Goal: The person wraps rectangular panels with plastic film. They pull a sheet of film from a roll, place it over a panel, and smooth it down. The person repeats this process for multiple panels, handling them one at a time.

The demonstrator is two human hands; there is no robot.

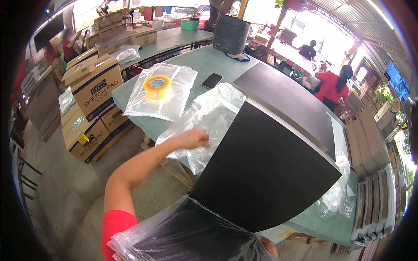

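Clear, limp plastic bags (pixel 204 117): light, slippery, likely crumpling; left hand (pixel 193 139) is pinching the top sheet's edge; right hand (pixel 269 248) mostly hidden, grip indeterminable.

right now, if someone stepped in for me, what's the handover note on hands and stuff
Left hand: closed on the edge of the loose clear plastic bags at the near table edge.
Right hand: only partly seen at the lower edge, by the clear bag pulled over the near end of the black board stack; its grip cannot be told.
Done: that near end is in the bag.
Left: most of the stack is bare.
Nearby: yellow tape roll on a flat plastic bag, dark phone, green table.
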